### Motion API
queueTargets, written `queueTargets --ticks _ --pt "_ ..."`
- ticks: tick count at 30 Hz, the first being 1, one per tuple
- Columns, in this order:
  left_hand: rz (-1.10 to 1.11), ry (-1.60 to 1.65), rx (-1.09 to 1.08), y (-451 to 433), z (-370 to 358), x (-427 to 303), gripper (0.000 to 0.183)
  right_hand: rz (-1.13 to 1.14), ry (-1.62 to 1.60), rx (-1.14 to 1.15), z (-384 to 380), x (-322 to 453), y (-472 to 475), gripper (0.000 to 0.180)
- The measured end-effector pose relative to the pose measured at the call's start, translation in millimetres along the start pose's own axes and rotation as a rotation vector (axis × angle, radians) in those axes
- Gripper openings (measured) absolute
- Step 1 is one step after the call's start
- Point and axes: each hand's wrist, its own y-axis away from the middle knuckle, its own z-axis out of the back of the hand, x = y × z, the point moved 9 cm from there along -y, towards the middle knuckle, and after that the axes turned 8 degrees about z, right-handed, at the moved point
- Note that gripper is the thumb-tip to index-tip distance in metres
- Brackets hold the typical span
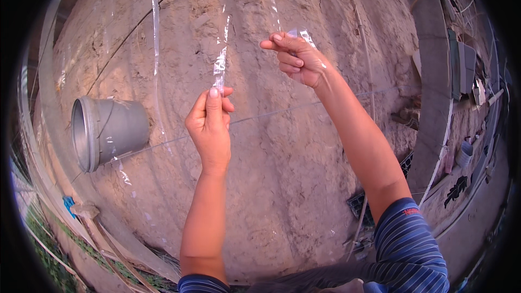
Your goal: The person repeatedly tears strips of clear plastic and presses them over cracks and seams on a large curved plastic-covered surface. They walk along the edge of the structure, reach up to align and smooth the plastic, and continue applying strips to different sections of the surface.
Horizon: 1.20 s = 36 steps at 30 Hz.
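Observation:
My left hand (209,124) pinches a narrow strip of clear, shiny plastic film (220,63) between thumb and fingers. From there the strip runs up and away, and its far part is hard to trace. Higher and to the right, my right hand (299,57) has its thumb against the index finger and the other fingers curled. Clear plastic film (306,37) shows behind that hand and along its wrist side, gripped in the fingers. Another shiny strip (272,2) extends upward beyond it. Both hands are held apart in front of a rough earthen surface (260,179).
A grey plastic bucket (122,126) lies sideways in view at the left, near a thin line (276,110) crossing the earth. Another clear strip (155,28) hangs at upper left. A slender pole (362,36) stands at right. Black plastic trays (360,207) sit beside my right arm.

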Motion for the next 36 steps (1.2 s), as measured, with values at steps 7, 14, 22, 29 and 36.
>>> queueTargets --ticks 7,14,22,29,36 --pt "0.146 -0.216 0.315 -1 -67 29 0.022 -0.003 -0.01 0.134 -28 2 2 0.007" --pt "0.272 -0.021 0.456 -30 -92 31 0.04 -0.005 -0.085 0.062 -21 6 7 0.013" --pt "0.493 0.332 0.296 -71 -109 37 0.03 0.031 -0.081 0.009 -21 18 9 0.015" --pt "0.199 0.468 0.131 -77 -108 17 0.015 0.079 -0.109 -0.106 -8 26 6 0.017" --pt "-0.458 0.089 0.264 -57 -137 -76 0.013 0.377 0.128 -0.356 -2 64 6 0.015"
